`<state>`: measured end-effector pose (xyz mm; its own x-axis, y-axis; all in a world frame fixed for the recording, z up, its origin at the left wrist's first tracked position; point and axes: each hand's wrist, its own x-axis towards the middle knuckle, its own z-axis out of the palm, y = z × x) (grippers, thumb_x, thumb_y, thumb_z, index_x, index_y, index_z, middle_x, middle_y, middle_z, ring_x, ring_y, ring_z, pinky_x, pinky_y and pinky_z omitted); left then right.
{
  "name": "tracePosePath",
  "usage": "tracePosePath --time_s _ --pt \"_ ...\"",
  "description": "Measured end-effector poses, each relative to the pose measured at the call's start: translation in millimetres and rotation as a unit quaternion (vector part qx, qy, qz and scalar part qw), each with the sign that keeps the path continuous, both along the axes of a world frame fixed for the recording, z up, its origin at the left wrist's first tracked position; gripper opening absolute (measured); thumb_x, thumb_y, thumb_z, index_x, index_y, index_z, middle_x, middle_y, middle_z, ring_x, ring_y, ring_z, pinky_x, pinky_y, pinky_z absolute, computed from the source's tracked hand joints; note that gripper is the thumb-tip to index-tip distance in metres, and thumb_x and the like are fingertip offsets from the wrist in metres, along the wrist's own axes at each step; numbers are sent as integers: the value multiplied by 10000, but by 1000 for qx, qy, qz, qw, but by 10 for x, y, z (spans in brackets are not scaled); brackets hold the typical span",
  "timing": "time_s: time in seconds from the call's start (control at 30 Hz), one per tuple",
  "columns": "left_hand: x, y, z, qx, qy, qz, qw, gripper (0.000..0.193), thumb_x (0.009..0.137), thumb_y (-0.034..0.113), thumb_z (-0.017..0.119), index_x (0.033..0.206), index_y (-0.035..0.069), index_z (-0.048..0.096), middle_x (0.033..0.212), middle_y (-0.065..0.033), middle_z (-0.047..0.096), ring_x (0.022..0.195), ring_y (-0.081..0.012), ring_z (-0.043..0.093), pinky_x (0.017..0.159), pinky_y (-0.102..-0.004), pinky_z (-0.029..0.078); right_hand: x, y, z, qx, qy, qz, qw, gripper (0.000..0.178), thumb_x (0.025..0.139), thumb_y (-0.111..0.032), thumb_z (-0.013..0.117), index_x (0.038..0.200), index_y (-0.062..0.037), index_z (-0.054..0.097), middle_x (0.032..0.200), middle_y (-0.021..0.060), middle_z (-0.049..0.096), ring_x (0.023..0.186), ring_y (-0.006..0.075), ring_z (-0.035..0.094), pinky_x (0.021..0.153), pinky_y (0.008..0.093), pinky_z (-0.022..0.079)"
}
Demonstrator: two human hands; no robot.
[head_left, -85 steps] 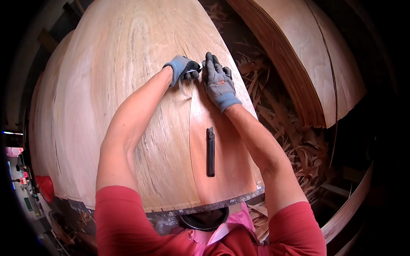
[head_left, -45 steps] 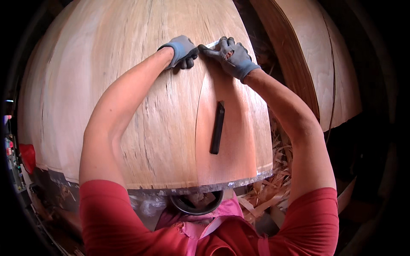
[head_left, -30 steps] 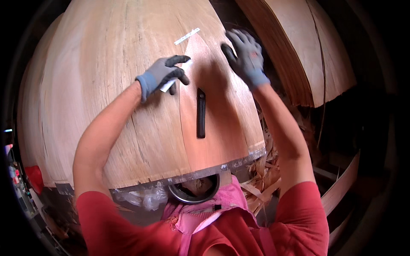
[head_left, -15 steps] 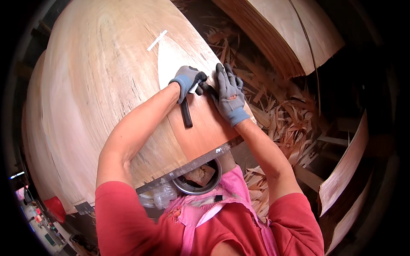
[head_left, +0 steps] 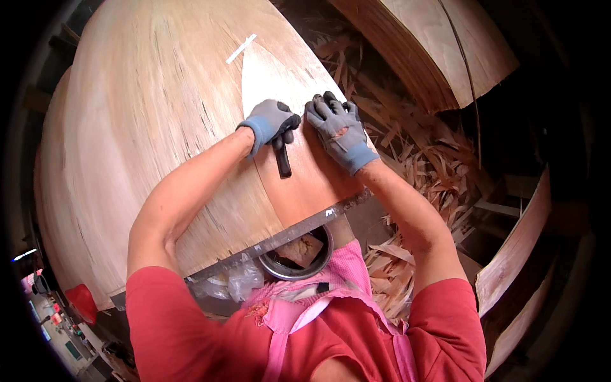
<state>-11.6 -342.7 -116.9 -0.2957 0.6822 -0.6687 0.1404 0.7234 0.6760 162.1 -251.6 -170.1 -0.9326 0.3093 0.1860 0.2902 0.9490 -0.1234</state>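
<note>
Grey-and-black work gloves cover both my hands. My left hand (head_left: 272,123) is closed, thumb and fingers pressed together, low over a pale wood veneer sheet (head_left: 172,95); what it pinches is hidden. A black handle (head_left: 284,162) sticks out below its fingers; whether the hand grips it or it lies on the wood, I cannot tell. My right hand (head_left: 337,127) lies flat with its fingers stretched out on a reddish pointed veneer piece (head_left: 312,184), near the sheet's right edge. A white strip (head_left: 242,48) crosses that piece's far tip.
A dark edge strip (head_left: 254,249) borders the stack in front of me. Below it sit a round metal bowl (head_left: 296,275) and clear plastic (head_left: 245,281). Veneer scraps (head_left: 426,184) litter the floor at right. Another veneer stack (head_left: 439,57) stands far right; a red object (head_left: 81,303) hangs at left.
My left hand has drawn slightly left and away from the right hand; the white bit at its fingers no longer shows. The right hand's fingers have turned leftward and spread on the wood.
</note>
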Motion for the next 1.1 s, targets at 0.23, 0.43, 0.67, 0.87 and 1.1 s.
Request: tracePosePath --time_s 0.23,0.43,0.67,0.87,1.1 --pt "-695 -514 124 78 53 99 991 180 898 263 604 921 97 667 638 -31 621 436 -85 508 395 -224 385 -49 -36 -41 48 -27 -13 998 403 879 -110 470 1278 -140 522 1379 114 473 1292 329 442 983 557 387" --pt "-420 -1188 -154 49 -120 160 979 183 893 245 610 870 78 680 631 -57 642 372 -81 476 338 -221 329 -204 -233 281 -70 40 -35 996 426 887 -175 530 1311 -138 499 1267 107 550 1271 290 464 1043 473 328" --pt "-377 -1271 -403 78 -161 199 964 213 887 245 605 831 50 670 636 -85 645 387 -117 502 342 -238 330 -387 -1104 62 -109 91 45 989 549 931 -152 482 1452 -59 337 1476 104 406 1413 275 328 1112 470 269" --pt "-311 -1403 -210 63 -172 218 959 232 911 267 600 867 45 649 686 -106 666 438 -153 564 363 -255 403 -403 -1183 -71 -70 21 61 995 559 913 -135 448 1462 -119 347 1494 102 375 1400 283 330 1111 501 271" --pt "-313 -1497 -300 89 -161 225 957 197 915 231 604 867 42 637 653 -87 647 424 -137 545 355 -244 376 -454 -1260 -44 -38 58 39 997 567 903 -119 435 1465 -126 354 1493 86 382 1409 262 316 1122 485 256"
